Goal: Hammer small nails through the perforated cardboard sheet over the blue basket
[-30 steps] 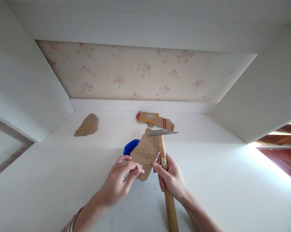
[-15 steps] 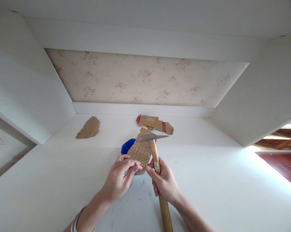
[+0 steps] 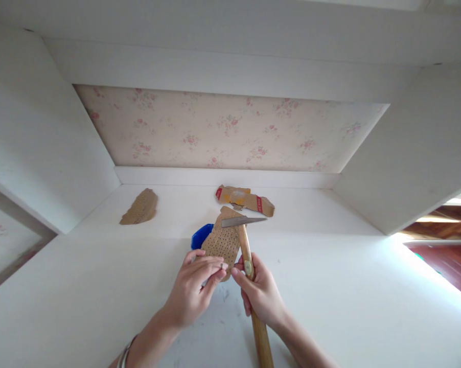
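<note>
My right hand (image 3: 261,291) is wrapped round the wooden handle of a hammer (image 3: 259,335). Its narrow metal head lies across the upper right of a brown cardboard piece (image 3: 225,240) full of small holes. My left hand (image 3: 196,286) is closed at the lower left of this cardboard, thumb and fingertips nearly together. Between them shows a small nail (image 3: 222,266), mostly hidden by the fingers. Right thumb and forefinger are close to the left fingertips. A blue plastic container (image 3: 202,236) sticks out from under the cardboard on the left.
On the white surface (image 3: 322,266) lie a torn cardboard piece (image 3: 140,207) at the far left and cardboard scraps with red and yellow tape (image 3: 244,198) behind the hammer. White panels rise at left, right and back, with flowered wallpaper (image 3: 230,133) behind.
The left fingers have straightened a little, and the nail shows differently between the fingertips. The right hand and hammer stay almost still. The whole view has shifted slightly down.
</note>
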The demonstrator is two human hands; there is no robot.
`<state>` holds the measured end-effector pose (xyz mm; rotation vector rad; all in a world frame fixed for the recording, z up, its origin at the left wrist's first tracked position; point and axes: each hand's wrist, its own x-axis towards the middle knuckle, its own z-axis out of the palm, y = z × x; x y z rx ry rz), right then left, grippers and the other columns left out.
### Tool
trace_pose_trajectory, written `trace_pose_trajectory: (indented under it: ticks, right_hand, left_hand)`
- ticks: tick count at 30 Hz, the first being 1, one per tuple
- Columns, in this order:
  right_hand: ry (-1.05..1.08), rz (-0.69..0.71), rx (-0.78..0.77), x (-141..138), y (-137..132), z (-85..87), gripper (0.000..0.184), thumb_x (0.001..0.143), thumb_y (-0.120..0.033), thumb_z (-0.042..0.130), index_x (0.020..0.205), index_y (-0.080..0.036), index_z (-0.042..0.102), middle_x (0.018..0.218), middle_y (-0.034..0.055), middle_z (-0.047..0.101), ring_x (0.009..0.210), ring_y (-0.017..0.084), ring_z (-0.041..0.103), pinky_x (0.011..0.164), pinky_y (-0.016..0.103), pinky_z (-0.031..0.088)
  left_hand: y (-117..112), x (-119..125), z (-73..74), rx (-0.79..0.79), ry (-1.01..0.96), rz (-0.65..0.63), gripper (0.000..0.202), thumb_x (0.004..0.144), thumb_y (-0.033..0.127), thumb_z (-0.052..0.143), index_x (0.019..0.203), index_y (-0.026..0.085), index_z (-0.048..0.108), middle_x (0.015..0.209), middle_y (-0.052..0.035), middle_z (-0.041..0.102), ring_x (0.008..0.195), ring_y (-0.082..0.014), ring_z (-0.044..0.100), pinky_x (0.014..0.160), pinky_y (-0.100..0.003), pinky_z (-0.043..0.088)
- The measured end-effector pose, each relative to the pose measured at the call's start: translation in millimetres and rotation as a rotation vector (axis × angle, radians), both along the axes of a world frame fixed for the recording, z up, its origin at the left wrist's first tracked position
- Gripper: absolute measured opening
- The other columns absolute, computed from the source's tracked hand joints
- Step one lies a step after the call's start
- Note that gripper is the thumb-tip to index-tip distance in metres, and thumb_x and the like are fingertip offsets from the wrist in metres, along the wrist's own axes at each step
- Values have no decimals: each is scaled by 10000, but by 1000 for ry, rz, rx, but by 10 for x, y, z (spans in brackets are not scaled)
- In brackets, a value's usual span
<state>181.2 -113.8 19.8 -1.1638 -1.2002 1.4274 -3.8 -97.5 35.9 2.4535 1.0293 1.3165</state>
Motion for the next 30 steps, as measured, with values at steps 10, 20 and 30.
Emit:
trace_pose_trajectory:
  ticks: [10, 20, 30]
  right_hand:
    - [8, -15, 12, 77, -176, 152, 399, 919, -613, 537, 850, -240, 413, 513, -151, 402, 268, 7, 306, 246, 98, 227]
    - [-461, 87, 136, 333, -493, 345, 380, 935, -589, 481, 914, -227, 593, 574, -90, 309, 450, 90, 322, 392, 200, 278]
    - [-547, 51, 102, 338, -569, 390, 415, 916, -611, 468, 947, -231, 630, 547, -93, 295, 456, 109, 296, 419, 238, 253]
  left_hand:
    - [5, -24, -61, 12, -12, 2, 128, 952, 139, 571, 965, 231, 659, 971, -14, 781, 942, -175, 727, 960, -380, 417]
    - [-16, 10, 10, -53, -32, 6, 158, 963, 175, 542, 920, 235, 681, 891, -7, 783, 815, -170, 723, 939, -391, 422]
    - [-30, 13, 36, -96, -42, -10, 155, 950, 141, 554, 891, 228, 668, 852, 11, 767, 747, -143, 687, 936, -374, 395]
